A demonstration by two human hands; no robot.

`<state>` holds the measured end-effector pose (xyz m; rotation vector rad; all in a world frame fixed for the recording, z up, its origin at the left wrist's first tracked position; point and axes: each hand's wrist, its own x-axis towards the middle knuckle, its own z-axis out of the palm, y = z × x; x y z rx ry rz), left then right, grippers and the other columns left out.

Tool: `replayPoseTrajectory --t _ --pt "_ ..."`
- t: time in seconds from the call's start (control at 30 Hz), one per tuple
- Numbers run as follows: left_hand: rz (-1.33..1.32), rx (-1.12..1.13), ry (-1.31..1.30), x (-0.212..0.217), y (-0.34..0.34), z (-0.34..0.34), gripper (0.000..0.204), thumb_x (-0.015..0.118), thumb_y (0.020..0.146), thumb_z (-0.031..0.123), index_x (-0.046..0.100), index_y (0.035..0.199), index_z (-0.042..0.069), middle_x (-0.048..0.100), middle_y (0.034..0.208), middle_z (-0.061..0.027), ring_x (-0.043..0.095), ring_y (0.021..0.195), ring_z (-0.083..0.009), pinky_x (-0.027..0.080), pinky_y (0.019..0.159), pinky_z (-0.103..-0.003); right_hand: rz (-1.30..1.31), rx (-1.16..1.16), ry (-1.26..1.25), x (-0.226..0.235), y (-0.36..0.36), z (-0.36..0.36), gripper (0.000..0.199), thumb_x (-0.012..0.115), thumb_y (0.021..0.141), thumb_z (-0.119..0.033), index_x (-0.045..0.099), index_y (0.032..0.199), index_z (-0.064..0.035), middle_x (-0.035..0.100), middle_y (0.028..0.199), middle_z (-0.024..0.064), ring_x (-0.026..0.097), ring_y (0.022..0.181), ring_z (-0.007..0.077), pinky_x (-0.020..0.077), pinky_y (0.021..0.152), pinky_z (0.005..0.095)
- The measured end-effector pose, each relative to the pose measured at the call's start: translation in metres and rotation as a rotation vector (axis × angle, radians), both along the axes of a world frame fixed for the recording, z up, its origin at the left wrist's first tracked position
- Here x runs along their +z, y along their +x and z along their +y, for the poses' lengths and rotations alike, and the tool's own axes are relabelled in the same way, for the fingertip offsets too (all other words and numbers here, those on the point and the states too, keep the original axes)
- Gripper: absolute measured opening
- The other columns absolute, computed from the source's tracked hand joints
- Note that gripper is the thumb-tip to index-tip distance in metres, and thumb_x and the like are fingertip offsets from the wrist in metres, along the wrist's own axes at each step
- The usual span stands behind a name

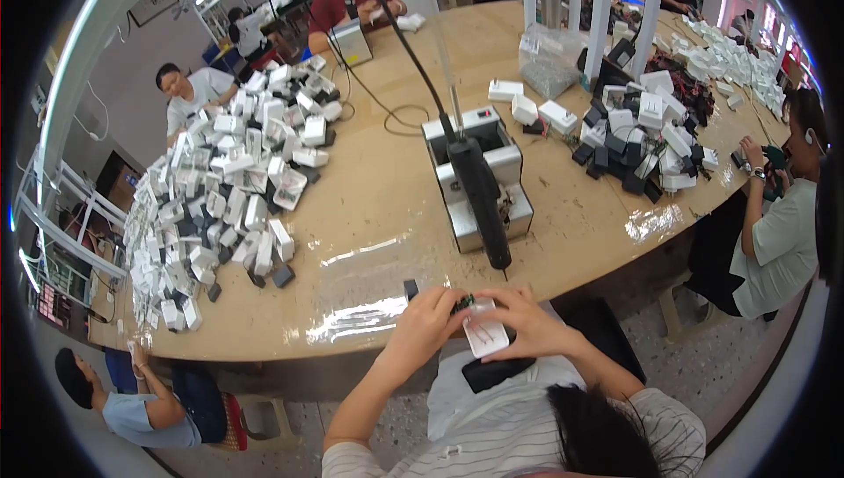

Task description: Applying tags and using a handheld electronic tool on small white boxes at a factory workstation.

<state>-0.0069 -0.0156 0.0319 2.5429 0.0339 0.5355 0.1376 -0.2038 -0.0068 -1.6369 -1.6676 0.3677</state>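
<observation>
Close to the table's front edge, my left hand (424, 323) pinches a small green circuit board (463, 304). My right hand (534, 325) grips an open white plastic housing (486, 340) by its sides, and thin reddish wires lie inside it. Board and housing are right beside each other, and my fingers partly hide both. Just beyond my hands hangs a black electric screwdriver (479, 192), its tip pointing down, in front of a silver metal box-like device (520, 219). A small black block (411, 289) lies on the table near my left fingers.
A big heap of white and black housings (233, 157) covers the table's left side; another pile (651, 113) lies at the right. A clear bag of small parts (549, 65) stands behind. Co-workers sit around the table (378, 188), one at right (774, 214), one at left (149, 408).
</observation>
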Motion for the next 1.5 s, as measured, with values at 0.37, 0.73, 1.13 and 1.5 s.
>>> replayPoseTrajectory --t 0.37,0.73,1.13,1.5 --pt "-0.048 0.023 -0.006 -0.009 0.007 -0.013 0.023 0.080 0.080 0.013 0.069 0.099 0.006 0.064 0.087 -0.0090 0.067 0.077 -0.0301 0.053 0.064 -0.040 0.013 -0.048 -0.083 0.014 0.005 0.004 0.060 0.091 0.067 -0.031 0.061 0.112 -0.0041 0.049 0.149 0.0110 0.048 0.133 0.0282 0.0317 0.110 0.0414" --pt "0.095 0.052 -0.008 -0.018 0.015 -0.022 0.020 0.077 0.085 0.022 0.069 0.098 0.009 0.064 0.089 -0.0064 0.069 0.071 -0.0293 0.052 0.058 -0.040 0.274 -0.211 -0.044 -0.006 0.001 -0.002 0.074 0.094 0.068 -0.019 0.041 0.118 -0.0073 0.045 0.152 0.0202 0.052 0.125 0.0347 0.0454 0.103 0.0391" --pt "0.192 0.139 -0.166 -0.019 0.020 -0.026 0.016 0.074 0.088 0.019 0.068 0.100 0.011 0.065 0.095 -0.0069 0.069 0.075 -0.0349 0.053 0.062 -0.045 0.031 -0.610 0.415 0.048 0.052 0.062 0.060 0.083 0.079 -0.035 0.056 0.120 -0.0010 0.054 0.112 0.0097 0.051 0.103 0.0233 0.0416 0.090 0.0368" --pt "0.195 0.210 -0.165 -0.018 0.021 -0.033 0.019 0.078 0.084 0.018 0.072 0.100 0.009 0.068 0.097 -0.0070 0.069 0.074 -0.0315 0.053 0.063 -0.041 0.604 -0.390 0.636 0.055 0.051 0.078 0.043 0.061 0.094 -0.005 0.042 0.132 0.0025 0.064 0.102 0.0117 0.064 0.075 0.0159 0.0549 0.070 0.0293"
